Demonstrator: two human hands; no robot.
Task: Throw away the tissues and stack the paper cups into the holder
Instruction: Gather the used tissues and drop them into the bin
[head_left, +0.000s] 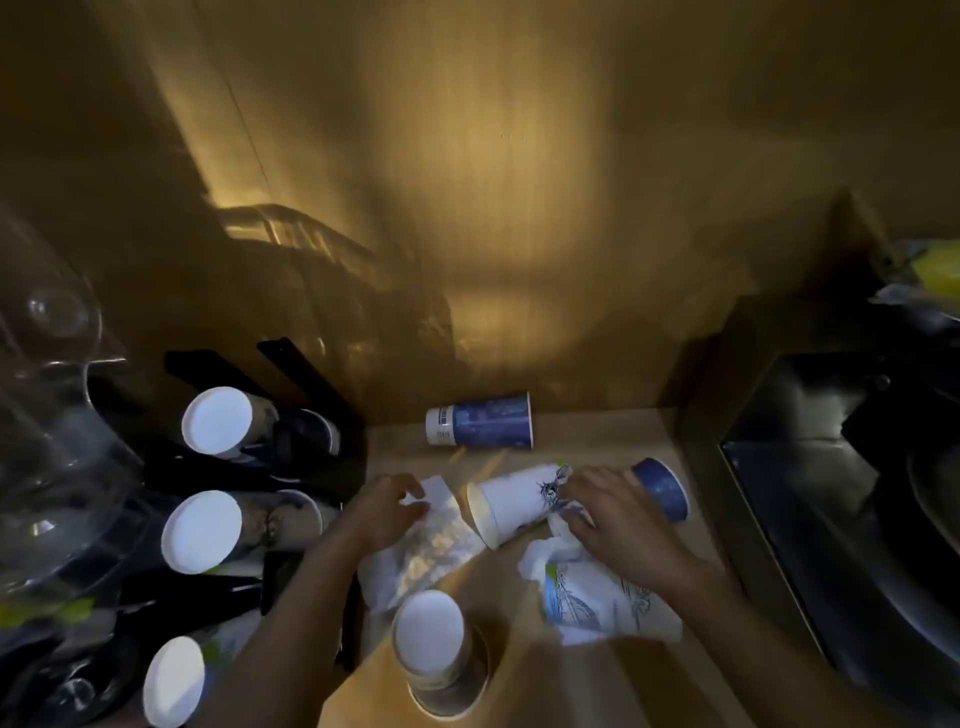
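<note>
On the wooden counter (613, 431) a blue paper cup (480, 420) lies on its side at the back. A white cup (511, 504) lies tipped between my hands, and a second blue cup (662, 486) lies at the right. My left hand (387, 506) pinches the corner of a crumpled white tissue (426, 553). My right hand (618, 514) presses on another tissue (548, 556) beside a white printed cup (602, 603) lying on its side. An upside-down stack of cups (434, 642) stands near me. The black cup holder (291, 395) at left carries upside-down cups (218, 418).
A clear glass vessel (57, 415) stands at the far left. A dark metal sink (852, 499) lies to the right of the counter. A wooden wall (493, 208) closes off the back. More upside-down cups (202, 530) sit in the holder's nearer slots.
</note>
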